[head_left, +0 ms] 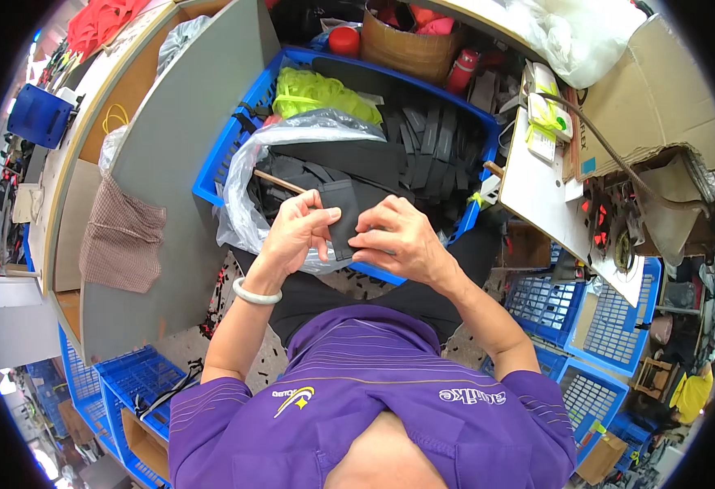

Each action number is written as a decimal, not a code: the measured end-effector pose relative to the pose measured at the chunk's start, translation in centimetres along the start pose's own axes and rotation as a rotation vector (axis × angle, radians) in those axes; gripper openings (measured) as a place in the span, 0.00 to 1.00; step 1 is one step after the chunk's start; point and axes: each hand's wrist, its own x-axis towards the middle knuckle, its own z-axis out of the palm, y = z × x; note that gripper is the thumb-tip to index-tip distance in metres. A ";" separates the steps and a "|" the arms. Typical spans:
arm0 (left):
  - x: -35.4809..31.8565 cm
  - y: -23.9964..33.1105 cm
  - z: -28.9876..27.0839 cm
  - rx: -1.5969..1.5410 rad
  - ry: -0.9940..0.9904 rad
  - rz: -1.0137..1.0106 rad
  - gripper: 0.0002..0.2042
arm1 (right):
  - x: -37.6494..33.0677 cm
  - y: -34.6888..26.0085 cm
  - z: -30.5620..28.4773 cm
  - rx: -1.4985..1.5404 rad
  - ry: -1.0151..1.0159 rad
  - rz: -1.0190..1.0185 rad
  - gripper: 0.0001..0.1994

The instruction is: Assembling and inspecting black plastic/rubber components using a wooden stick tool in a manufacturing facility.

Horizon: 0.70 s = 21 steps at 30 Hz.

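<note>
My left hand (295,230) pinches a flat black rectangular strip (342,204) between thumb and fingers. The fingers of my right hand (402,243) are bent in at the strip's right edge and lower end; their tips partly hide it. A thin wooden stick (278,181) shows just beyond my left fingers; whether that hand holds it, I cannot tell. Under both hands a clear plastic bag (247,183) with black pieces lies open in a large blue crate (209,175). More black strips (435,147) are heaped at the crate's right side.
Neon yellow material (317,94) lies at the crate's far left. A grey panel (174,171) stands to the left, with a brown checked cloth (125,236) on it. At the right are a white tabletop (541,196), a cardboard box (659,90) and blue crates (610,314).
</note>
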 end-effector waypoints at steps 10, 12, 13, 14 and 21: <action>-0.6 0.3 0.6 0.080 -0.140 -0.014 0.06 | 1.9 2.0 -1.0 0.463 0.185 0.514 0.08; -0.5 0.1 0.5 0.144 -0.161 -0.006 0.06 | 1.6 2.7 -0.5 0.490 0.180 0.522 0.08; -0.3 0.1 0.4 0.202 -0.177 0.003 0.05 | 1.4 3.1 -0.4 0.734 0.122 0.667 0.08; -0.3 0.1 0.3 0.216 -0.177 -0.012 0.06 | 1.3 3.5 -0.4 0.978 0.061 0.808 0.08; 0.4 -0.3 -0.8 0.316 -0.091 0.095 0.08 | 0.9 3.4 0.4 1.407 0.003 0.909 0.07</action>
